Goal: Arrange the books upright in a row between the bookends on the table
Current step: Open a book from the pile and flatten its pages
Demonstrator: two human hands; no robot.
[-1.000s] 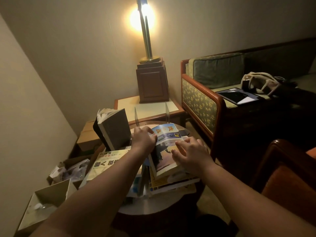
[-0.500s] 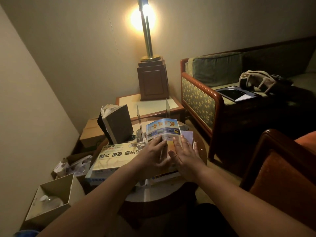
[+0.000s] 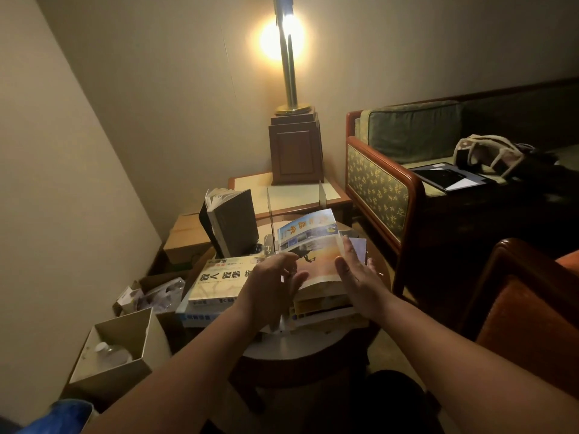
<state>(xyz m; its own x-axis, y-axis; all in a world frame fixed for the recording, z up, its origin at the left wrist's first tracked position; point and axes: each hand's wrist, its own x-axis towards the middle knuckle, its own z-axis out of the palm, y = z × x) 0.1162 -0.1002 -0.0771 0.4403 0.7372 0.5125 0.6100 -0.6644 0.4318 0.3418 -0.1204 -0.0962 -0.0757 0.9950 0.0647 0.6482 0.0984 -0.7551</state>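
Crowding the round surface [image 3: 291, 346] are book stacks; both hands, left hand [image 3: 269, 289] and right hand [image 3: 357, 277], clasp a paperback [image 3: 313, 249] beside a lamp-lit sofa [image 3: 385, 189].

Two hands reach over one round table [image 3: 300, 346]: the left hand [image 3: 269, 289] and the right hand [image 3: 357, 274]. Two clear bookends [image 3: 271, 214] [image 3: 322, 195] stand at its far side, and I count one grey book [image 3: 233, 222] upright, one colourful book [image 3: 313, 249] between the hands, one cream book [image 3: 219, 281] lying flat, and a few more stacked beneath, too hidden to number. Around it are one lamp [image 3: 289, 61], one sofa [image 3: 407, 170], one bag [image 3: 488, 155] and one open box [image 3: 116, 349] with one bottle [image 3: 111, 355].
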